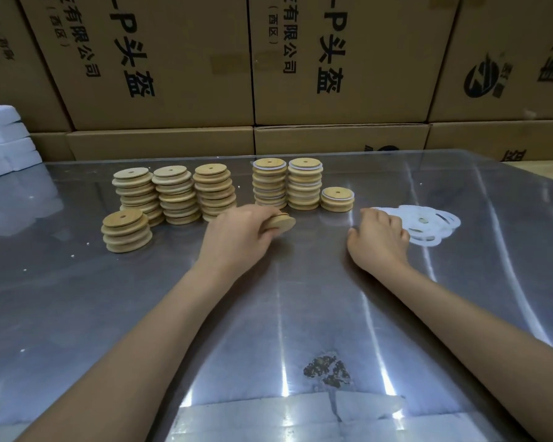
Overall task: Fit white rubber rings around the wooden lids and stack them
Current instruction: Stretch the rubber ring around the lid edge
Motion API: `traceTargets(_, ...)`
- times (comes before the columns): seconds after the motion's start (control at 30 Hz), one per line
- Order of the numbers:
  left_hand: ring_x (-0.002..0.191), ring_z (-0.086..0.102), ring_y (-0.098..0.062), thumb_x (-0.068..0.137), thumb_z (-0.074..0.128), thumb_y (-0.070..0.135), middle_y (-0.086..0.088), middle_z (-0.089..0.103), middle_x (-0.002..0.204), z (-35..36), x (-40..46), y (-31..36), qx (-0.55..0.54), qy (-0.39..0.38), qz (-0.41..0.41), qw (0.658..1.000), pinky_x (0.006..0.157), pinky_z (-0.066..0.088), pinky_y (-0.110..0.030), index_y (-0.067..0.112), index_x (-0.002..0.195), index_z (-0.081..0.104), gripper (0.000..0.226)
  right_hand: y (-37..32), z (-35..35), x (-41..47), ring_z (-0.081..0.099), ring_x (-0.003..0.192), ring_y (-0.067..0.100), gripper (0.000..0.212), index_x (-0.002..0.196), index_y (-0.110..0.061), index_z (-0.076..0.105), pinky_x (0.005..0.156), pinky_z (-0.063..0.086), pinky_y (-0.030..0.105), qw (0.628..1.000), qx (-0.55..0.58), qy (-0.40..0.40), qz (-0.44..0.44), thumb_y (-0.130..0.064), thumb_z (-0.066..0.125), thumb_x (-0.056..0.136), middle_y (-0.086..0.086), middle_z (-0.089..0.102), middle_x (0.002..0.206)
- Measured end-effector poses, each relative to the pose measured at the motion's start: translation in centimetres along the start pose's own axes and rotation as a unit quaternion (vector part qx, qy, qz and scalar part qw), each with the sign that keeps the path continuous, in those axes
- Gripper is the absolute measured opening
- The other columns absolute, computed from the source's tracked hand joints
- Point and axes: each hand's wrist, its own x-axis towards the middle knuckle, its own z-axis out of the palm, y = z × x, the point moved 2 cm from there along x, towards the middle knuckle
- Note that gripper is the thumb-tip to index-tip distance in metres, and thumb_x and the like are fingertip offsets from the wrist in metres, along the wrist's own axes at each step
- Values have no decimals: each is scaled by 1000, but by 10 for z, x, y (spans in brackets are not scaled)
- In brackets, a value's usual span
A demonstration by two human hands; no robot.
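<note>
My left hand (241,234) grips a single wooden lid (281,223), tilted just above the table in front of the stacks. My right hand (379,236) has its fingers curled at the left edge of a loose pile of white rubber rings (428,226); whether it pinches a ring is hidden. Several stacks of bare wooden lids (173,196) stand at the left, with a short stack (126,231) in front of them. Two tall stacks of ringed lids (286,185) and a short ringed stack (336,199) stand to their right.
The shiny metal table (268,314) stretches toward me, with a dark rough patch (328,368) near its front. Printed cardboard boxes (339,74) form a wall behind the table. White folded packaging (4,138) sits at the far left.
</note>
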Motion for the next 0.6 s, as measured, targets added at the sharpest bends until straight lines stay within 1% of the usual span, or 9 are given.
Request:
traceTargets(0.07,102,61,-21,86,64,31,6,69,106,4,0,6,7,-18,17,1000,69,46,-32,27,110,66,25,3,-1,3,32,128,34,39,131,-5,43,101,27,42,999,-36,-4,15,-23,42,97,14,43,139)
traceTargets(0.17,105,61,-18,87,64,31,7,68,108,8,1,12,-9,-49,49,998,76,50,-36,27,112,67,26,10,-3,8,41,121,33,33,123,-7,49,96,29,41,996,-84,4,18,-27,43,97,13,52,129)
traceTargets(0.2,105,61,-18,87,64,33,7,67,109,10,1,12,-16,-62,57,996,78,50,-37,27,113,67,27,12,-4,10,44,118,33,30,119,-9,52,94,29,40,997,-81,10,16,-27,45,97,12,55,126)
traceTargets(0.27,108,59,-14,86,64,40,10,65,113,13,1,14,-25,-93,66,993,81,50,-37,29,117,65,33,17,-6,15,50,109,32,16,106,-14,57,86,27,38,998,-63,26,8,-19,49,94,11,60,116)
traceTargets(0.3,109,58,-12,85,64,45,13,63,116,14,0,15,-28,-109,69,991,82,49,-36,30,119,64,37,19,-6,17,52,105,32,14,100,-16,59,82,25,36,998,-55,31,1,-13,48,92,10,63,112)
traceTargets(0.37,110,55,-7,82,62,56,17,59,120,17,-1,16,-30,-133,71,988,82,48,-31,33,123,61,47,20,-6,19,54,103,32,20,103,-16,61,78,23,35,999,-40,33,-14,-9,47,91,9,66,109)
traceTargets(0.43,111,54,-7,78,60,63,17,58,122,18,-1,16,-49,-143,66,986,81,47,-29,34,125,59,55,21,-6,19,55,105,34,21,108,-14,62,80,32,36,999,0,37,-29,-13,47,94,10,66,110)
traceTargets(0.5,116,52,-8,76,62,64,14,57,127,20,-1,15,-66,-149,55,985,86,46,-29,31,130,55,63,20,-8,19,57,102,32,20,109,-15,63,79,38,36,996,72,48,-36,-16,50,94,8,67,109)
traceTargets(0.6,126,47,-9,74,65,64,10,50,139,27,-1,11,-95,-175,6,980,99,43,-32,29,141,41,79,12,-11,17,58,86,18,18,109,-21,62,71,37,28,976,200,67,-61,-20,56,92,-6,66,96)
